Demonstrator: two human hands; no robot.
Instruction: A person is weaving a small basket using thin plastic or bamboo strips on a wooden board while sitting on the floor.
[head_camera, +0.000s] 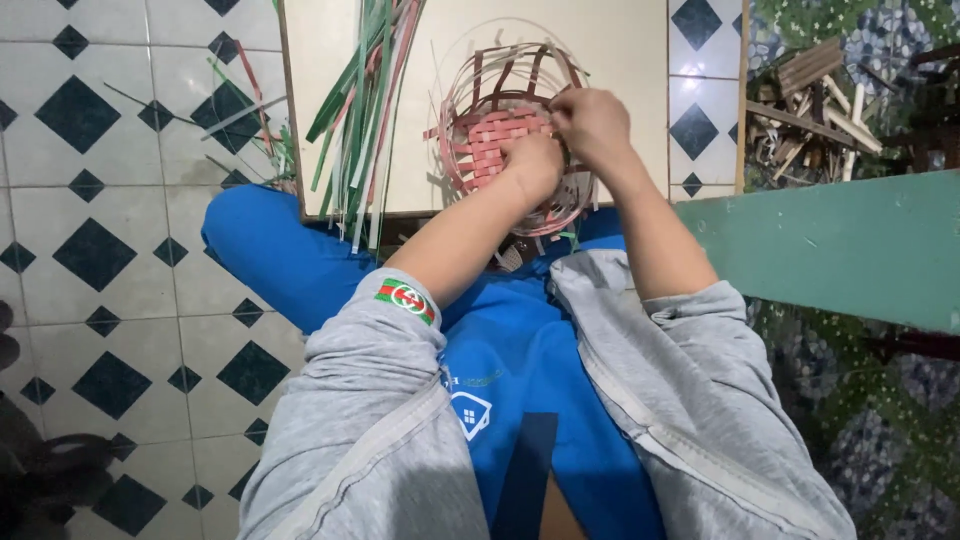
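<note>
- Basket (480, 110) sits half-made on the pale board (620, 60) across the person's lap, its pink woven base finished and dark upright ribs standing round the rim
- Sides look barely started: only a few rounds of strip run through the ribs, so I'd judge most of the wall is left to weave
- Left hand (532, 165) lies curled on the near edge of the base, pressing it down; whether it pinches a strip I cannot tell
- Right hand (592, 122) is closed, fingertips pinched on a strip at the rim
- Strips (362, 110), green, red and white, lie loose in a sheaf just left of the basket, some spilling off the board onto the tiled floor (110, 260)
- Green ledge (830, 245) crowds the right elbow, with a heap of wood scraps (810, 110) beyond it
</note>
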